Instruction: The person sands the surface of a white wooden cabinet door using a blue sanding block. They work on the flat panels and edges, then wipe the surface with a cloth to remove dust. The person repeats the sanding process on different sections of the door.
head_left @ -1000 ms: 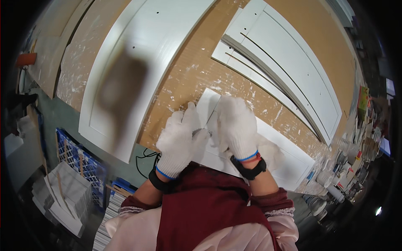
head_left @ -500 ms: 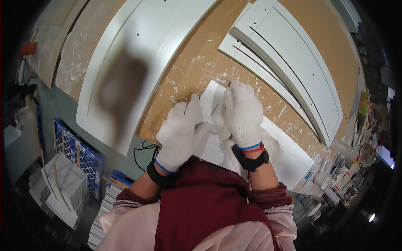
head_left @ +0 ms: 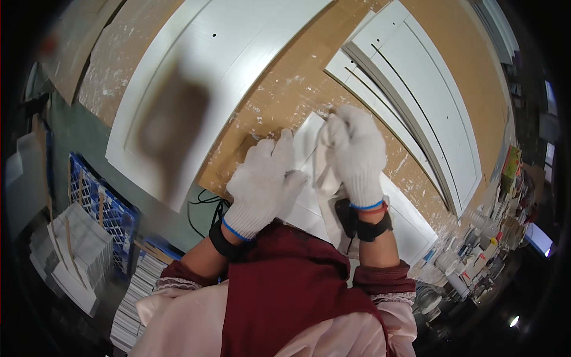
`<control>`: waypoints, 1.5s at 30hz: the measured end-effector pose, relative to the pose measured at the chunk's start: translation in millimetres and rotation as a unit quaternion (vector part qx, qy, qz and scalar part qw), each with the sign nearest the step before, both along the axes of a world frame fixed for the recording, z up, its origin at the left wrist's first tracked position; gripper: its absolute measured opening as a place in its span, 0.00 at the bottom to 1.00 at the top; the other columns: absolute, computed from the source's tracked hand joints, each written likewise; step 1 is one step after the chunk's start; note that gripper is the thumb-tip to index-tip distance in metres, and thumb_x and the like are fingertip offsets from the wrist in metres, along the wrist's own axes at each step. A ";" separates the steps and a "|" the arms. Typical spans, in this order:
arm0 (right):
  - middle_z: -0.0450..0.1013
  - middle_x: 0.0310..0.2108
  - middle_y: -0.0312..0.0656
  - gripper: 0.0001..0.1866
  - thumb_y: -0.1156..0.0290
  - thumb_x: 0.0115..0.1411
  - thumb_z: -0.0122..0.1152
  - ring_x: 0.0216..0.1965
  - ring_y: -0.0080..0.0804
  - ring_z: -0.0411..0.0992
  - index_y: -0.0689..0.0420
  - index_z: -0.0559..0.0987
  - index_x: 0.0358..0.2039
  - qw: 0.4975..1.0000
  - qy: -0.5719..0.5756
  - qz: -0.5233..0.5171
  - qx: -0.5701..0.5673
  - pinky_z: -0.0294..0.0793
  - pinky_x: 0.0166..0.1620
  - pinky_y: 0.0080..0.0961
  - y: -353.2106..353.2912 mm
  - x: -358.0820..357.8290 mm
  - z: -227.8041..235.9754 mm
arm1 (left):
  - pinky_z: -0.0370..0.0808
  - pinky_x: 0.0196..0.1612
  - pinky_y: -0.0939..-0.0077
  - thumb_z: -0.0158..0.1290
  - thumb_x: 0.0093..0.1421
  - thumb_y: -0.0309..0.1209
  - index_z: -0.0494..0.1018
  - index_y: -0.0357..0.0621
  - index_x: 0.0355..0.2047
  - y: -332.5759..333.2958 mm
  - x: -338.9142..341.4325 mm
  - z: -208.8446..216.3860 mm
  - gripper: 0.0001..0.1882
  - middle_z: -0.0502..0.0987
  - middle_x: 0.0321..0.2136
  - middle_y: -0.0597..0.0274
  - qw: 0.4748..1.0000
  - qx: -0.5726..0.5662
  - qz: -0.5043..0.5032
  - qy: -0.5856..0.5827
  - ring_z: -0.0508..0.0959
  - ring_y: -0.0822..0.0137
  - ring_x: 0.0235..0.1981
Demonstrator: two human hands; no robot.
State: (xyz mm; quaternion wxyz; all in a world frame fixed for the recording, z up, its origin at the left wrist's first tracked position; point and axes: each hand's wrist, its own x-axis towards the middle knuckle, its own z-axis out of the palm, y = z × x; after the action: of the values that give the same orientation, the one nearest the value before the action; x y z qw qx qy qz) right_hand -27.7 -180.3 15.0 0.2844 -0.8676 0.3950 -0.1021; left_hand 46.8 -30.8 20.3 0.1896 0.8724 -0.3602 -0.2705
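Observation:
A white panel (head_left: 410,221) with a fine seam lies at the table's near edge, in front of my body. On its left part rests my left hand (head_left: 262,181), in a white knitted glove, fingers stretched out and thumb apart. A crumpled off-white cloth (head_left: 325,181) hangs down from my right hand (head_left: 358,152), which is gloved alike. The fingers of that hand are curled round the cloth, pressing it to the panel. Part of the cloth drops past the wrist toward my apron and is partly hidden by the wrist.
A large white panel (head_left: 250,44) lies at left on the brown, paint-flecked table (head_left: 270,98). Stacked grooved white panels (head_left: 425,101) lie at right. Blue crates (head_left: 107,208) and white strips (head_left: 131,297) stand lower left. Clutter (head_left: 470,256) crowds the right. A blur covers part of the left panel.
My right hand has shifted a little to the right with the cloth, and more of the cloth shows beside its fingers. My left hand stays on the panel. The view has tilted slightly.

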 end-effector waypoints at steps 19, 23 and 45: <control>0.72 0.31 0.48 0.07 0.66 0.60 0.51 0.33 0.49 0.75 0.54 0.73 0.34 0.985 0.126 0.011 -0.121 0.74 0.36 0.43 -4.6 24.1 -8.1 | 0.75 0.41 0.64 0.62 0.50 0.43 0.65 0.44 0.59 2.8 -0.6 -6.8 0.37 0.72 0.41 0.55 0.999 -0.029 -0.008 -0.010 0.76 0.54 0.41; 0.75 0.36 0.49 0.11 0.63 0.61 0.53 0.39 0.48 0.75 0.53 0.78 0.39 0.997 0.013 -0.068 0.046 0.73 0.44 0.38 -12.0 -10.3 19.3 | 0.75 0.39 0.68 0.63 0.51 0.40 0.69 0.44 0.56 5.7 8.7 -5.4 0.33 0.73 0.38 0.54 0.996 -0.070 0.024 0.039 0.77 0.57 0.38; 0.72 0.45 0.47 0.31 0.61 0.48 0.69 0.47 0.46 0.70 0.59 0.74 0.52 0.980 0.167 -0.091 -0.062 0.69 0.50 0.35 79.0 -232.8 13.8 | 0.73 0.45 0.75 0.58 0.54 0.29 0.76 0.37 0.45 47.3 1.3 -5.3 0.18 0.78 0.37 0.57 0.983 -0.139 0.084 0.086 0.77 0.67 0.40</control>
State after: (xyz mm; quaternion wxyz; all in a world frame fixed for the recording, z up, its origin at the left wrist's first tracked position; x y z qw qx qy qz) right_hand -260.5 -101.3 28.8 0.1490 -0.8488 0.5072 -0.0054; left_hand 48.1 16.4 14.9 0.3614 0.8382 -0.3018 -0.2752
